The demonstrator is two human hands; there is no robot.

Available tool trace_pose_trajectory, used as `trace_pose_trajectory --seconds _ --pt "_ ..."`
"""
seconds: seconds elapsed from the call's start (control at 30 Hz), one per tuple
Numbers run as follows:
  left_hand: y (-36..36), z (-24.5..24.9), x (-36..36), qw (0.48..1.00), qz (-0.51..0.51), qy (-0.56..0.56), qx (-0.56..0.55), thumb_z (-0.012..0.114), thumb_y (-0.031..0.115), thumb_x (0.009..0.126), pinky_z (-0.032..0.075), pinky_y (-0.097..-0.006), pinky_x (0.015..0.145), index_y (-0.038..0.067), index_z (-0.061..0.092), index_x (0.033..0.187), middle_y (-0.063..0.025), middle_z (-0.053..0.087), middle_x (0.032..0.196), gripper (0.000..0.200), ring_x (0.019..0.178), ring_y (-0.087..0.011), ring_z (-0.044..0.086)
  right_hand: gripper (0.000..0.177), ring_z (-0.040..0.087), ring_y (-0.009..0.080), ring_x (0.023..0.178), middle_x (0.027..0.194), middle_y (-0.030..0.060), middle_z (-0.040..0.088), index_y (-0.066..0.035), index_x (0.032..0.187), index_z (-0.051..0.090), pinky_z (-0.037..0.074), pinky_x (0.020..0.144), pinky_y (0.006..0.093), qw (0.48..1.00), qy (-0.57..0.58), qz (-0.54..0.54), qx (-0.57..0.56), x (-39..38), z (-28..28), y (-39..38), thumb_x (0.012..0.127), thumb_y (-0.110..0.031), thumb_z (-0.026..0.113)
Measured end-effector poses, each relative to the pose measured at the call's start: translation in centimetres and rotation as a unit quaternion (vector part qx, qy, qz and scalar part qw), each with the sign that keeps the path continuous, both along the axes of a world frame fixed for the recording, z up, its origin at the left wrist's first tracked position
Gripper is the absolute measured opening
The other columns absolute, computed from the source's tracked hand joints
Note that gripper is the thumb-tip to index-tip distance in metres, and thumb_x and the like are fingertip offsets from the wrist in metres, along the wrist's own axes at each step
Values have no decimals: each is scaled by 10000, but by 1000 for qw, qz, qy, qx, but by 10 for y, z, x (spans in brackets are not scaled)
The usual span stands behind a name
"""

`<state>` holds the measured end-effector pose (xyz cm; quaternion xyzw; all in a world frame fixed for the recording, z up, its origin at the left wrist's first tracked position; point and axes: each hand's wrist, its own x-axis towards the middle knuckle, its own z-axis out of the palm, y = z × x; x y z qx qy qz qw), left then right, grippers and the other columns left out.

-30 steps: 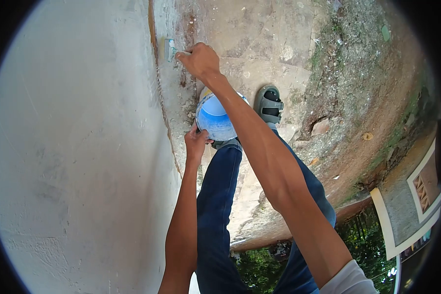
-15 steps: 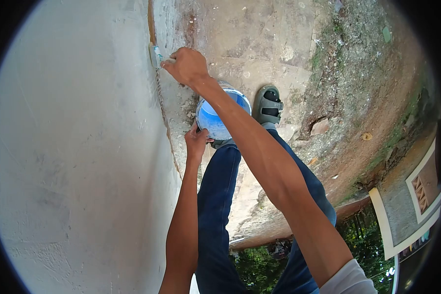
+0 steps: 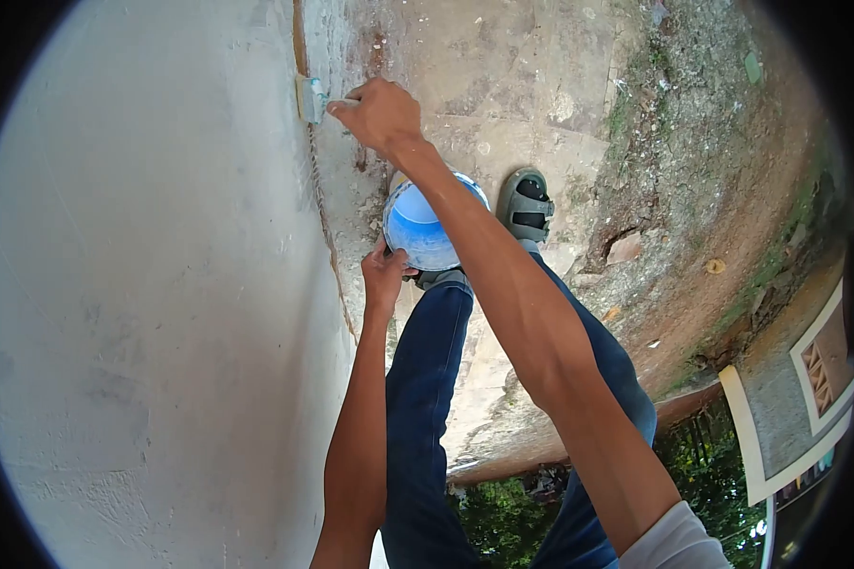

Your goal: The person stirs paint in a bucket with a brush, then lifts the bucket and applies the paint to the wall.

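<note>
My right hand (image 3: 381, 116) is closed around the handle of a paintbrush (image 3: 311, 99), whose bristles touch the lower edge of the pale wall (image 3: 161, 284). Lower down, my left hand (image 3: 386, 275) grips the rim of a bucket (image 3: 422, 228), blue and whitish inside. My right forearm crosses over part of the bucket and hides its right side. A brown line with a rough crack runs along the wall's foot beside the brush.
My sandaled foot (image 3: 527, 206) stands on the stained concrete floor (image 3: 503, 85), right of the bucket. Rough, mossy ground (image 3: 674, 161) lies farther right. A building (image 3: 797, 398) and greenery show at the lower right.
My right hand and the brush have shifted slightly right and up in the view. The brush still touches the wall's edge. My left hand keeps its hold on the bucket.
</note>
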<state>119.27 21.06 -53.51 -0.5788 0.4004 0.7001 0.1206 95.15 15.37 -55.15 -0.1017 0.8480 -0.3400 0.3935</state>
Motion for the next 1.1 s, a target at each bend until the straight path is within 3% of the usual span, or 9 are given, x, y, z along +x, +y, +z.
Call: trace_pose_trajectory --seconds 0.17,0.33,0.53,0.6,0.67,0.73,0.87,0.93,1.1 --pt "-2 0 -6 1000 -1 5 -9 510 13 821 554 -309 584 -53 523 1119 -72 611 819 306 650 -151 605 437 643 341 788 799 200 663 -37 866 711 504 737 380 998 16 -26 51 -10 -14 4 711 -442 661" --pt "0 -1 -8 1000 11 0 -11 512 12 820 555 -310 582 -58 526 1110 -75 610 812 299 640 -154 604 412 633 349 814 833 225 653 -9 802 699 501 748 400 997 47 66 -20 1 -12 -13 716 -410 664" --pt "1 6 -17 1000 9 -5 -27 500 0 807 557 -260 525 -48 527 1168 -84 617 841 365 642 -126 597 427 639 357 753 746 239 642 -6 936 694 506 741 381 999 -31 27 -11 -24 31 88 729 -376 637" --pt "3 8 -22 999 22 -3 -32 507 6 806 555 -259 500 -46 532 1163 -79 609 813 362 607 -119 589 355 605 194 606 712 194 649 14 975 673 482 625 314 997 -31 57 -32 -36 44 134 771 -274 634" --pt "2 12 -29 998 25 -17 -58 512 11 805 557 -267 490 -45 537 1157 -71 597 777 357 580 -116 582 341 602 172 597 721 188 658 25 973 669 482 612 329 992 -60 74 -77 -46 71 178 771 -248 633" --pt "1 19 -36 998 16 -17 -59 544 77 827 559 -294 528 -48 546 1059 -87 588 784 263 595 -157 605 370 641 337 707 763 227 644 8 934 683 501 689 364 992 -74 97 -24 -51 106 206 743 -306 640" --pt "4 33 -51 997 4 -33 -69 555 78 818 555 -288 512 -60 544 1076 -90 586 776 293 588 -154 604 362 633 350 724 787 216 651 -3 933 685 505 694 382 983 -80 152 66 -36 123 239 753 -314 637" --pt "7 42 -58 996 -4 -39 -75 558 76 814 554 -285 507 -64 542 1086 -91 586 772 306 583 -154 603 361 627 358 750 795 200 656 -16 947 682 506 708 400 972 14 214 92 -21 120 240 762 -322 633" --pt "21 54 -72 995 -12 -33 -92 562 59 806 536 -264 466 -84 532 1112 -86 587 756 339 529 -145 583 337 640 332 769 804 188 657 -29 858 684 506 708 406 966 17 207 151 5 108 205 770 -349 631"
